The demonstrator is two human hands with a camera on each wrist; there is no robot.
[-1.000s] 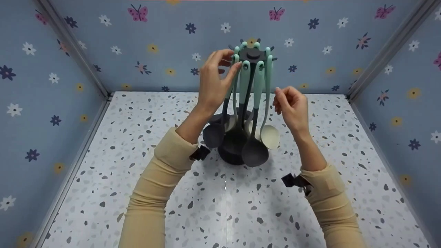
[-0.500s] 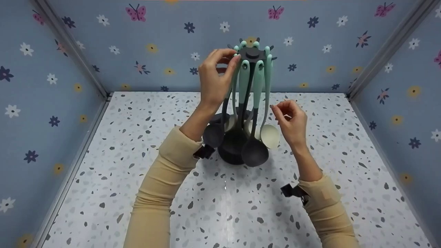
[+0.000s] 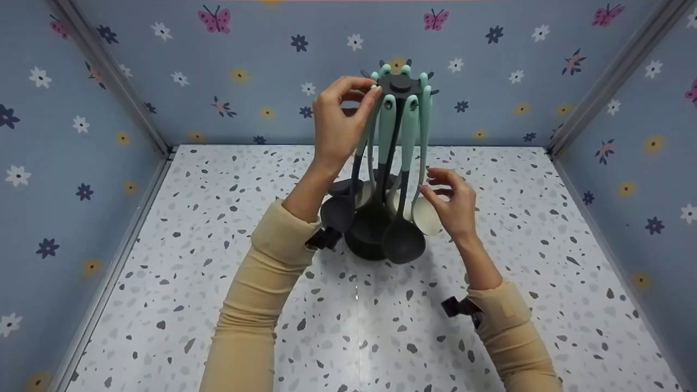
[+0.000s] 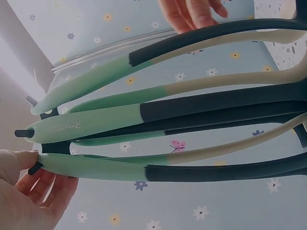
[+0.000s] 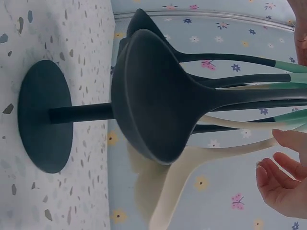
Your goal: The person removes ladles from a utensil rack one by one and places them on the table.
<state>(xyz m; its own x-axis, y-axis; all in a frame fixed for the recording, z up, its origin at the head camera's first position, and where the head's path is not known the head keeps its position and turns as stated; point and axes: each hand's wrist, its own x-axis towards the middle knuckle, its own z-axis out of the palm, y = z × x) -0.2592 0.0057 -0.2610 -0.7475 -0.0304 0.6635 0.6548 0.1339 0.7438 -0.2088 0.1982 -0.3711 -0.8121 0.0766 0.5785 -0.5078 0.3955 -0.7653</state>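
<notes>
A rotating-style black stand holds several kitchen utensils with mint-green handles, hung upright. My left hand is at the top left of it, thumb and fingers pinching the hooked end of a green handle whose shaft is black. That shaft runs down to a black spoon. At the right side, my right hand is by the shaft of a cream spoon. Its thumb overlaps this shaft in the right wrist view, while the other fingers are loosely bent and apart from it. A black ladle hangs in front.
The stand's round black base rests on a white speckled tabletop. Behind rises a blue wall with flowers and butterflies; similar panels stand at left and right, joined by grey metal corner strips.
My right hand has come down and to the left, its fingers parting, from beside the stand to the cream spoon's shaft. My left hand has closed in on the handle's top end.
</notes>
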